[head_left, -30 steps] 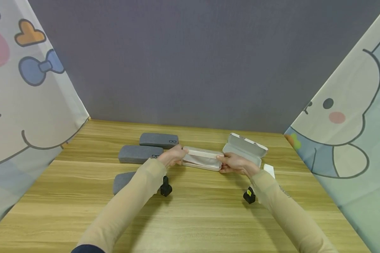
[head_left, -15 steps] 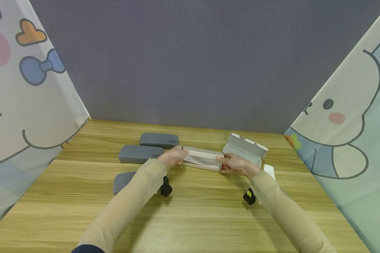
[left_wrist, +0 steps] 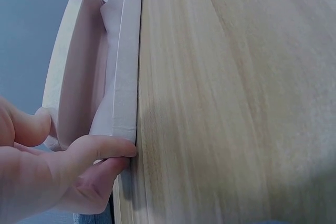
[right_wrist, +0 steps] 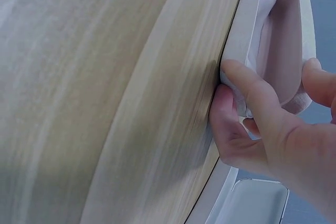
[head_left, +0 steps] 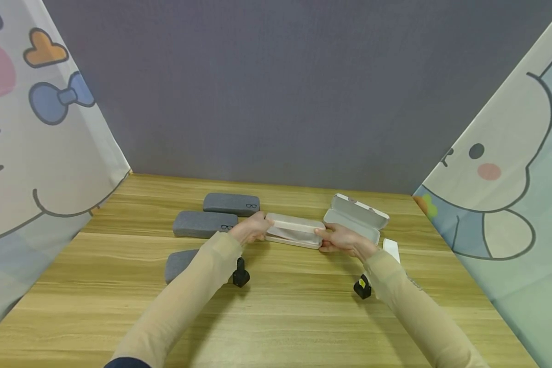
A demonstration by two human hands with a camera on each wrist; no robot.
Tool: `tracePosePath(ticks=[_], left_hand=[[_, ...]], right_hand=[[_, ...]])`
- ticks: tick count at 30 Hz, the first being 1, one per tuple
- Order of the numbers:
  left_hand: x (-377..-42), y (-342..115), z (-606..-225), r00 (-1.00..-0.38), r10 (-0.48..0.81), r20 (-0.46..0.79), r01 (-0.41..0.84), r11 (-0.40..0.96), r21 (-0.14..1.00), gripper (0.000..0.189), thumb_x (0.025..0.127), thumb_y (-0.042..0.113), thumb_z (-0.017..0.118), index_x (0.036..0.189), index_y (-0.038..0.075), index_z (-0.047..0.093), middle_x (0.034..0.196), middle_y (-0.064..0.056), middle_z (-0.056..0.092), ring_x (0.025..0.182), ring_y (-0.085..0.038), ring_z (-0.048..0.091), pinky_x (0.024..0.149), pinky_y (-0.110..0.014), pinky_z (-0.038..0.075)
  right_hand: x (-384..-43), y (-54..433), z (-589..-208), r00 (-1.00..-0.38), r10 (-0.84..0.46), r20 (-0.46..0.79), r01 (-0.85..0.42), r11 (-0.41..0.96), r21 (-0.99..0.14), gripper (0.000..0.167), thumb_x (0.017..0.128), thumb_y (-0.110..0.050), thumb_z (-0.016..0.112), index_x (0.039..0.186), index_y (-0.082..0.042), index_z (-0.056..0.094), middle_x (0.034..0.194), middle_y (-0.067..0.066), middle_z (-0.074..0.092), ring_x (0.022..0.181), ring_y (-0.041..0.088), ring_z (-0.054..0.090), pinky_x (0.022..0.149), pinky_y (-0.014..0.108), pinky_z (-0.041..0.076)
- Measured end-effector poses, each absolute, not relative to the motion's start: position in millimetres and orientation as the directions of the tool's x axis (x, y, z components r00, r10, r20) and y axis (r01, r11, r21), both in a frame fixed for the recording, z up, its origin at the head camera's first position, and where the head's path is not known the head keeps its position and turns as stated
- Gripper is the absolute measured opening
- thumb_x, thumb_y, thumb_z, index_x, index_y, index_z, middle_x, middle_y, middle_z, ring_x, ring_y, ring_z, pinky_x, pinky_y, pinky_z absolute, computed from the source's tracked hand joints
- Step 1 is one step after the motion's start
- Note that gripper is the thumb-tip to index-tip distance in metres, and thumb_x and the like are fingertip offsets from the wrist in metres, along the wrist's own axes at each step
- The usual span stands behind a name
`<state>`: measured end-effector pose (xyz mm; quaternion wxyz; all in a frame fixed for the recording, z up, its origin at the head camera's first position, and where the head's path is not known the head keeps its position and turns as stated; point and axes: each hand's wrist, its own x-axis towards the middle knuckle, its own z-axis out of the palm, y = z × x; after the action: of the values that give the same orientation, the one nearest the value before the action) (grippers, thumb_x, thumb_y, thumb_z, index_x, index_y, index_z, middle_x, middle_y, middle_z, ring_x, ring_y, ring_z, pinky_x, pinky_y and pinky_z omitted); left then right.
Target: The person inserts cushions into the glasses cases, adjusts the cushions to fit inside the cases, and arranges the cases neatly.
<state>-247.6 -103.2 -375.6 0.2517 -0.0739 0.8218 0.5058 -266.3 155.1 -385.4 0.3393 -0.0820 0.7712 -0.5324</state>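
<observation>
Between both hands a pale glasses case (head_left: 295,223) lies on the table, its lid partly raised. A light cloth (left_wrist: 106,100) shows inside it in the left wrist view. My left hand (head_left: 252,227) grips the left end, the thumb on the lid and fingers at the base. At the other end my right hand (head_left: 342,238) holds the case the same way, its thumb on the lid (right_wrist: 307,40) and its fingers against the lower half. What lies under the cloth is hidden.
Grey glasses cases (head_left: 204,224) lie closed at the left, one partly behind my left sleeve. An opened white case (head_left: 356,217) stands behind my right hand. A white piece (head_left: 391,248) lies by my right forearm. A grey wall (head_left: 276,92) rises behind the table.
</observation>
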Motion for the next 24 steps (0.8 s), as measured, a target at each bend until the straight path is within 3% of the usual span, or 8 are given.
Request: tracePosePath(ticks=[3,9,12,14,16,18,21,24], left_hand=[[-246.2,-102.4,-375.6,-0.861,0.133,-0.49,-0.382,0.466,0.798,0.049,0.105,0.026,0.036,0.148,0.006,0.024,0.115,-0.014,0.047,0.059,-0.015,0.031,0.054,-0.027,0.022],[-246.0,-101.2,-377.6,-0.863,0.112,-0.492,-0.385,0.486,0.785,0.046,0.105,0.025,0.036,0.146,0.007,0.027,0.113,-0.013,0.048,0.055,-0.014,0.024,0.048,-0.025,0.018],[-245.9,-101.0,-378.3,-0.863,0.115,-0.492,-0.386,0.48,0.788,0.044,0.105,0.024,0.036,0.145,0.007,0.029,0.123,-0.014,0.047,0.069,-0.019,0.041,0.05,-0.026,0.018],[-244.9,-101.5,-377.8,-0.863,0.122,-0.491,-0.383,0.477,0.791,0.044,0.105,0.023,0.036,0.145,0.007,0.03,0.131,-0.014,0.045,0.079,-0.02,0.045,0.053,-0.028,0.021],[-244.3,-101.9,-378.0,-0.862,0.129,-0.491,-0.381,0.474,0.794,0.045,0.105,0.023,0.036,0.146,0.007,0.029,0.133,-0.015,0.044,0.073,-0.019,0.043,0.054,-0.029,0.021],[-243.8,-102.2,-378.4,-0.862,0.133,-0.49,-0.379,0.472,0.796,0.045,0.105,0.023,0.037,0.147,0.007,0.029,0.123,-0.012,0.048,0.063,-0.015,0.034,0.054,-0.028,0.022],[-243.7,-101.7,-380.1,-0.867,0.129,-0.481,-0.368,0.485,0.794,0.043,0.104,0.021,0.038,0.144,0.005,0.032,0.089,-0.006,0.048,0.053,-0.013,0.018,0.053,-0.028,0.019],[-241.7,-99.1,-382.9,-0.895,0.115,-0.431,-0.33,0.481,0.812,0.042,0.102,0.012,0.04,0.141,-0.001,0.035,0.08,-0.004,0.042,0.057,-0.014,0.027,0.056,-0.027,0.026]], right_hand=[[-265.6,155.2,-385.8,-0.757,-0.487,-0.436,0.237,0.418,-0.877,0.068,0.105,-0.021,0.037,0.151,0.008,-0.005,0.136,0.031,0.045,0.109,0.021,0.06,0.098,0.037,0.051],[-264.2,154.8,-386.0,-0.76,-0.483,-0.435,0.231,0.425,-0.875,0.068,0.105,-0.02,0.037,0.15,0.007,-0.006,0.139,0.032,0.041,0.113,0.024,0.059,0.102,0.039,0.048],[-263.9,154.6,-386.5,-0.762,-0.484,-0.431,0.223,0.428,-0.876,0.068,0.105,-0.019,0.037,0.151,0.007,-0.006,0.14,0.033,0.04,0.115,0.025,0.058,0.103,0.041,0.047],[-264.3,154.8,-388.0,-0.763,-0.486,-0.426,0.221,0.422,-0.879,0.068,0.105,-0.019,0.037,0.151,0.007,-0.006,0.141,0.033,0.039,0.118,0.028,0.057,0.104,0.042,0.046],[-264.1,154.9,-388.8,-0.763,-0.488,-0.424,0.221,0.419,-0.881,0.068,0.105,-0.018,0.037,0.151,0.007,-0.006,0.142,0.033,0.037,0.12,0.03,0.055,0.106,0.044,0.044],[-263.9,154.6,-389.8,-0.764,-0.486,-0.425,0.224,0.418,-0.881,0.069,0.105,-0.018,0.038,0.151,0.006,-0.007,0.143,0.034,0.035,0.124,0.034,0.053,0.107,0.044,0.043],[-262.0,152.6,-390.1,-0.772,-0.473,-0.424,0.222,0.424,-0.878,0.07,0.104,-0.017,0.039,0.151,0.006,-0.008,0.148,0.034,0.027,0.13,0.04,0.045,0.108,0.045,0.041],[-258.0,149.2,-391.1,-0.801,-0.452,-0.394,0.163,0.468,-0.869,0.066,0.103,-0.016,0.043,0.151,0.007,0.004,0.148,0.033,0.027,0.129,0.038,0.046,0.104,0.04,0.046]])
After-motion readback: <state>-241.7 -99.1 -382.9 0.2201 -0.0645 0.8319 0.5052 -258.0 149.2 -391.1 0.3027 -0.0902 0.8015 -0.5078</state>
